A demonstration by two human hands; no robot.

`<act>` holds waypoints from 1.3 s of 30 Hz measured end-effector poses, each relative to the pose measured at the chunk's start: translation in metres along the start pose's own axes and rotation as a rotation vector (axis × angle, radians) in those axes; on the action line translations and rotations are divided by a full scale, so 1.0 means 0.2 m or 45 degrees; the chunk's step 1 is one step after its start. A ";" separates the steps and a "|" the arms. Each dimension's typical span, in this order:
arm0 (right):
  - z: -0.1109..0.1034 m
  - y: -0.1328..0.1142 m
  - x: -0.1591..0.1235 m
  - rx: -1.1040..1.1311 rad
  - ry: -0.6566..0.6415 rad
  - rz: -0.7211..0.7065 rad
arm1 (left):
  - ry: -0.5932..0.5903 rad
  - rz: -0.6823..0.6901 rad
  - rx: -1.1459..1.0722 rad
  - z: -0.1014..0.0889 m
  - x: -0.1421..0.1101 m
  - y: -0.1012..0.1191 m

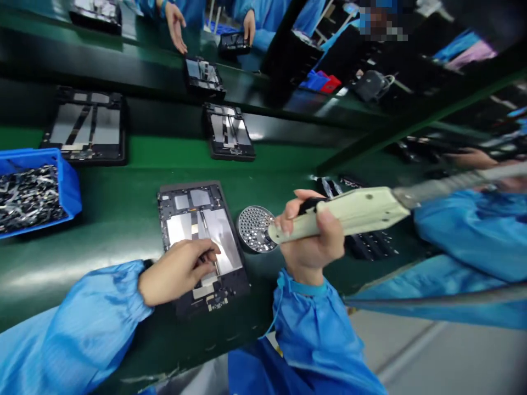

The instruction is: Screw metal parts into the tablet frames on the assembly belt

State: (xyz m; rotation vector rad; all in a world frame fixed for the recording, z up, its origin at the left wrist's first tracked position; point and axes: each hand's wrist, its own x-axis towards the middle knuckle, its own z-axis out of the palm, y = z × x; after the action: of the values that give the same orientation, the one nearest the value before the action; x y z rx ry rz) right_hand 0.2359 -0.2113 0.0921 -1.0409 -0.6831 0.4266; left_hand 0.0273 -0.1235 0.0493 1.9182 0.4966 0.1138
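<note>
In front of me lies an opened tablet-like device [224,233], with silvery panels, a black frame and ribbon cables. My left hand [181,269] rests over its lower middle, thumb and fingers drawn together; whatever they pinch, if anything, is hidden. My right hand [310,241] is wrapped round a cream electric screwdriver [362,211], held nearly level with its cable end to the right. Its front end points left, over the right edge of a round metal dish with a perforated top [255,227]. Whether the bit touches the dish cannot be made out.
A blue bin [68,189] full of small dark parts stands at left. Similar opened devices sit on the green ledge [164,151] and the line behind. Dark parts [370,244] lie beyond my right hand. Co-workers' hands [176,27] and sleeves [469,219] show across and at right.
</note>
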 end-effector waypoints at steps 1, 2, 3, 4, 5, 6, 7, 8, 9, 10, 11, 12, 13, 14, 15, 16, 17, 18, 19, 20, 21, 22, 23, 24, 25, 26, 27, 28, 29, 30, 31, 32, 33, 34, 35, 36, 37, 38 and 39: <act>-0.01 0.03 0.01 0.000 0.017 0.020 | 0.014 0.009 0.029 -0.01 -0.02 0.00; -0.02 0.06 0.02 -0.005 0.022 0.028 | 0.036 0.020 0.050 -0.02 -0.03 0.00; -0.03 0.08 0.02 -0.015 0.020 0.028 | 0.066 0.024 0.047 -0.03 -0.04 0.00; -0.03 0.09 0.02 -0.028 0.016 0.022 | 0.100 0.014 0.015 -0.04 -0.04 0.00; -0.03 0.10 0.01 -0.040 0.010 0.018 | 0.128 -0.011 -0.039 -0.05 -0.04 -0.01; -0.03 0.11 0.00 -0.050 0.007 0.018 | 0.151 -0.040 -0.102 -0.05 -0.04 -0.01; -0.03 0.12 0.00 -0.057 0.006 0.024 | 0.172 -0.062 -0.158 -0.06 -0.04 -0.02; -0.03 0.12 -0.01 -0.062 0.000 0.032 | 0.183 -0.071 -0.191 -0.07 -0.04 -0.02; -0.02 0.12 -0.01 -0.064 -0.007 0.034 | 0.185 -0.070 -0.186 -0.08 -0.03 -0.02; -0.02 0.13 -0.01 -0.064 -0.012 0.030 | 0.182 -0.061 -0.149 -0.09 -0.03 -0.02; -0.02 0.13 -0.01 -0.064 -0.014 0.021 | 0.179 -0.047 -0.094 -0.11 -0.03 -0.02; -0.02 0.14 -0.01 -0.066 -0.014 0.013 | 0.176 -0.034 -0.036 -0.12 -0.03 -0.01; -0.02 0.14 -0.01 -0.068 -0.012 0.004 | 0.175 -0.024 0.010 -0.13 -0.03 -0.01; -0.02 0.14 -0.01 -0.070 -0.008 -0.003 | 0.180 -0.017 0.040 -0.14 -0.03 0.00; -0.02 0.15 -0.01 -0.071 -0.007 -0.007 | 0.191 -0.008 0.056 -0.15 -0.03 0.00; -0.02 0.15 -0.01 -0.070 -0.011 -0.008 | 0.203 0.004 0.071 -0.15 -0.03 0.00; -0.02 0.15 -0.01 -0.065 -0.018 -0.015 | 0.215 0.016 0.096 -0.16 -0.03 0.00; -0.02 0.15 -0.01 -0.056 -0.030 -0.024 | 0.224 0.027 0.130 -0.16 -0.03 0.00; -0.02 0.15 -0.01 -0.048 -0.041 -0.032 | 0.227 0.037 0.168 -0.16 -0.03 0.00; -0.02 0.15 -0.01 -0.045 -0.053 -0.033 | 0.228 0.045 0.200 -0.16 -0.03 -0.01; -0.02 0.15 -0.01 -0.044 -0.066 -0.030 | 0.229 0.053 0.221 -0.16 -0.03 -0.01; -0.02 0.16 -0.01 -0.042 -0.081 -0.024 | 0.228 0.061 0.231 -0.15 -0.03 -0.02; -0.02 0.16 -0.01 -0.039 -0.096 -0.019 | 0.228 0.069 0.236 -0.15 -0.03 -0.02; -0.02 0.16 -0.01 -0.036 -0.107 -0.014 | 0.232 0.078 0.240 -0.15 -0.03 -0.03; -0.02 0.16 0.00 -0.031 -0.112 -0.011 | 0.239 0.084 0.246 -0.16 -0.04 -0.03; -0.02 0.16 0.00 -0.027 -0.109 -0.010 | 0.247 0.092 0.253 -0.16 -0.04 -0.04; -0.02 0.16 0.00 -0.026 -0.101 -0.006 | 0.257 0.107 0.262 -0.17 -0.04 -0.04; -0.01 0.17 -0.01 -0.026 -0.090 0.000 | 0.273 0.127 0.270 -0.18 -0.04 -0.04; -0.01 0.16 -0.01 -0.025 -0.081 0.006 | 0.292 0.153 0.279 -0.20 -0.03 -0.04; 0.00 0.16 -0.01 -0.025 -0.074 0.010 | 0.317 0.179 0.290 -0.21 -0.03 -0.04; 0.00 0.16 -0.01 -0.030 -0.063 0.015 | 0.345 0.201 0.304 -0.23 -0.02 -0.04; 0.00 0.15 -0.01 -0.036 -0.048 0.020 | 0.375 0.217 0.322 -0.25 -0.01 -0.04; 0.00 0.14 -0.02 -0.041 -0.031 0.011 | 0.402 0.225 0.346 -0.28 -0.01 -0.04; 0.00 0.14 -0.02 -0.044 -0.013 -0.010 | 0.427 0.226 0.373 -0.30 0.00 -0.04; 0.00 0.13 -0.02 -0.041 0.001 -0.044 | 0.451 0.219 0.401 -0.32 0.01 -0.04; -0.01 0.12 -0.02 -0.032 0.014 -0.079 | 0.475 0.198 0.426 -0.34 0.02 -0.05; -0.01 0.11 -0.03 -0.017 0.025 -0.124 | 0.504 0.162 0.443 -0.36 0.03 -0.05; -0.02 0.10 -0.03 -0.001 0.033 -0.166 | 0.544 0.112 0.447 -0.37 0.04 -0.06; -0.02 0.10 -0.03 0.011 0.038 -0.201 | 0.590 0.055 0.435 -0.38 0.06 -0.07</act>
State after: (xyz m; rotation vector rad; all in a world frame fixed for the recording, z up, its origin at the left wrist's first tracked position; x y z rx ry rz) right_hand 0.2343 -0.2088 0.0718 -0.9758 -0.7305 0.2763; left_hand 0.0108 -0.0490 0.0658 2.2432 0.8247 0.5402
